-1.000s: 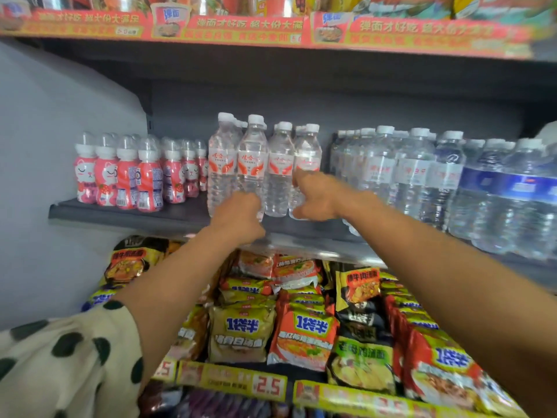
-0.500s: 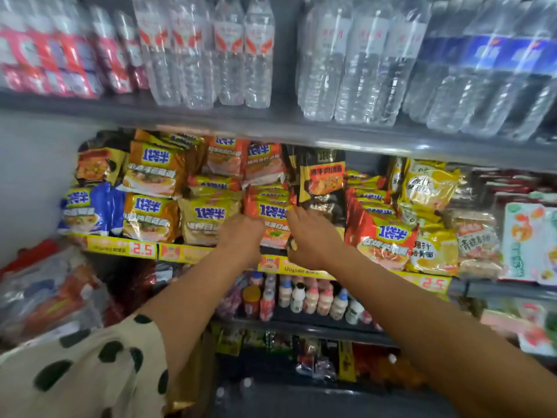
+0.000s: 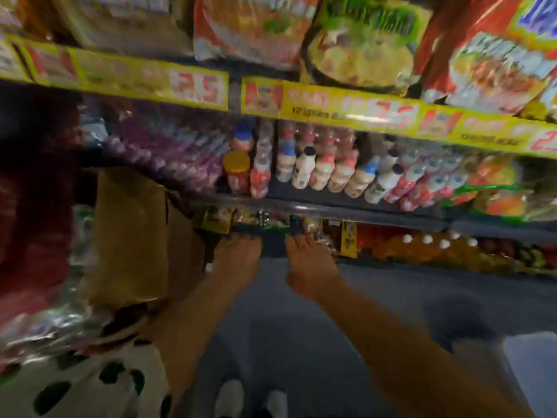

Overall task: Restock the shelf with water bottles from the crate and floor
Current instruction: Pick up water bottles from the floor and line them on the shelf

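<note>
Head view, blurred: left hand (image 3: 238, 260) and right hand (image 3: 310, 267) reach down toward floor (image 3: 301, 342), fingers loose, holding nothing. No water bottles or crate visible. Look lower first, then grab one bottle per hand.

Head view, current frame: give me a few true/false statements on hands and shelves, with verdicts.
1. Both hands hold water bottles. False: the left hand and right hand hold nothing, fingers extended.
2. Yellow price strips run along a shelf edge above the small drink bottles. True.
3. A brown cardboard box stands left of the left hand. True.
4. The hands rest on the noodle packets. False: the noodle packets sit on the shelf far above them.
</note>
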{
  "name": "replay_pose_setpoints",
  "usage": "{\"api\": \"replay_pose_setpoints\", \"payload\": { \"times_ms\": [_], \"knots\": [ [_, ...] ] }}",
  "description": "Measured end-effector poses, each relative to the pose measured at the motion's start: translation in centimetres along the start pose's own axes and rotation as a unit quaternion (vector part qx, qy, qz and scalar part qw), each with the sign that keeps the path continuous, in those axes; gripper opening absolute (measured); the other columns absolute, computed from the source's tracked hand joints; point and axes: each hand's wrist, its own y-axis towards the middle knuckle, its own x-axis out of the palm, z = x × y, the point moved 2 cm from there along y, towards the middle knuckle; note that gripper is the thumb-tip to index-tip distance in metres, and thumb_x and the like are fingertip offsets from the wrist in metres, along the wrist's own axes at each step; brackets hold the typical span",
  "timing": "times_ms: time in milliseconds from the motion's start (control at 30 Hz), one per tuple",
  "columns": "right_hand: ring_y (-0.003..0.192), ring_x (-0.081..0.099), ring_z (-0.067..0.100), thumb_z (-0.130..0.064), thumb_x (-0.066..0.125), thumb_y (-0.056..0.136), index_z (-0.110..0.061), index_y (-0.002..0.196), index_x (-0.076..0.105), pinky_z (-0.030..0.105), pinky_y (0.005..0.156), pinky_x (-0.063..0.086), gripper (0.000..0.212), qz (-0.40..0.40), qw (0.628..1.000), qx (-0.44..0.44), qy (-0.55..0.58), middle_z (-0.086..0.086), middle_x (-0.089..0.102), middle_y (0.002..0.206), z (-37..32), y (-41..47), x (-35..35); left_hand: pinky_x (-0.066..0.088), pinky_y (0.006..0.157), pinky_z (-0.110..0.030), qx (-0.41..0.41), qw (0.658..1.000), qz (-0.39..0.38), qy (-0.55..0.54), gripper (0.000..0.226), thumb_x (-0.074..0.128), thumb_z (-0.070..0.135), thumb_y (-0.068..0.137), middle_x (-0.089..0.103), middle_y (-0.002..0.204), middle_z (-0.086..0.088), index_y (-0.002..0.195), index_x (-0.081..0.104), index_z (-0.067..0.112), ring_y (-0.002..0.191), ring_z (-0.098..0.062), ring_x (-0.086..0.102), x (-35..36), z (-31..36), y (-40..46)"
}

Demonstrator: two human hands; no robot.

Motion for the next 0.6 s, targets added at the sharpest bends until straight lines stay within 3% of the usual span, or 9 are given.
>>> {"api": "replay_pose_setpoints", "payload": {
  "times_ms": [100,233,300,433,600],
  "knots": [
    [0.135,0.030,0.034,-0.025,0.060,0.084,-0.009,0.148,0.016,0.043,0.103,0.038,0.080,-0.049,0.999,0.011,0.022,0.015,0.026,0.149,0.0,3.3,8.9,0.049,0.089,-0.038,-0.011,0.999,-0.033,-0.023,0.040,0.061,0.021,0.085,0.059,0.118,-0.008,0.124,0.053,0.015,0.107,-0.030,0.057,8.6,-0.9,3.3],
    [0.130,0.036,0.033,-0.024,0.059,0.086,-0.010,0.146,0.020,0.041,0.102,0.037,0.074,-0.078,0.996,0.003,0.043,0.014,0.030,0.145,-0.8,8.5,18.9,0.038,0.103,-0.038,-0.028,0.996,-0.081,-0.031,0.057,0.059,0.026,0.089,0.044,0.140,-0.009,0.141,0.036,0.015,0.127,-0.029,0.045,18.5,-2.4,7.3],
    [0.128,0.038,0.033,-0.023,0.059,0.085,-0.009,0.144,0.023,0.040,0.100,0.037,0.071,-0.076,0.996,-0.013,0.040,0.014,0.033,0.143,-1.5,11.1,22.7,0.038,0.101,-0.038,-0.053,0.992,-0.101,-0.048,0.056,0.059,0.026,0.089,0.043,0.139,-0.010,0.139,0.037,0.014,0.128,-0.028,0.043,22.8,-3.2,9.0],
    [0.125,0.041,0.032,-0.022,0.061,0.085,-0.009,0.140,0.027,0.040,0.098,0.039,0.067,-0.070,0.996,-0.030,0.039,0.014,0.036,0.139,-2.9,16.7,28.7,0.043,0.094,-0.036,-0.087,0.987,-0.117,-0.068,0.045,0.062,0.025,0.088,0.049,0.132,-0.009,0.128,0.044,0.013,0.122,-0.027,0.049,29.8,-4.8,11.9],
    [0.129,0.039,0.033,-0.018,0.062,0.086,-0.013,0.146,0.020,0.041,0.104,0.038,0.073,-0.037,0.997,-0.066,0.024,0.014,0.032,0.146,-5.2,24.0,33.1,0.043,0.097,-0.035,-0.126,0.984,-0.110,-0.068,0.054,0.064,0.030,0.089,0.048,0.134,-0.009,0.134,0.039,0.015,0.123,-0.026,0.048,35.7,-7.7,15.0]
  ]
}}
